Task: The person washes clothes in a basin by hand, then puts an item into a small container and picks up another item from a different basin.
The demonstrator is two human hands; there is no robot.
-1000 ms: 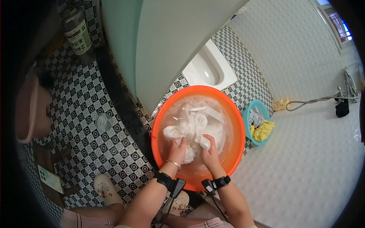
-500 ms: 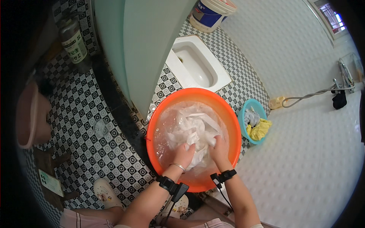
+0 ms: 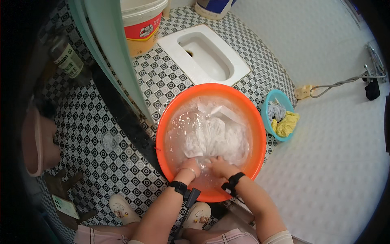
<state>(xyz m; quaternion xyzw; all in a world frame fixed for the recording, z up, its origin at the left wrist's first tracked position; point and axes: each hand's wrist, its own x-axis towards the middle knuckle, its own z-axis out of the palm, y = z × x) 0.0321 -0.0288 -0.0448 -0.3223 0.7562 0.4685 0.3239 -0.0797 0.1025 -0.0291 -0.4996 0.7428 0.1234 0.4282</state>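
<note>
A white cloth (image 3: pixel 217 134) lies soaked and bunched in cloudy, sudsy water inside a large orange basin (image 3: pixel 162 118). My left hand (image 3: pixel 190 166) is low in the basin, closed at the near edge of the cloth, with its fingertips partly under water. Beside it, my right hand (image 3: pixel 219 166) has its fingers curled at the same near edge, pointing toward the left hand. Folds of the cloth run from the far side toward both hands. A bracelet and a black strap device circle my left wrist; another black device is on my right.
A teal basin (image 3: pixel 266 118) with grey and yellow cloths stands right of the orange one. Beyond lies a white squat toilet (image 3: pixel 239 73). A red-labelled bucket (image 3: pixel 142 30) stands behind the glass door (image 3: pixel 107 53). At left are a pink tub (image 3: pixel 40 142) and a wooden stool (image 3: pixel 75 181).
Both hands have drawn nearer to me and lower into the water. The cloth, gathered up before, is now spread flatter in the basin. The view has shifted, showing the red-labelled bucket.
</note>
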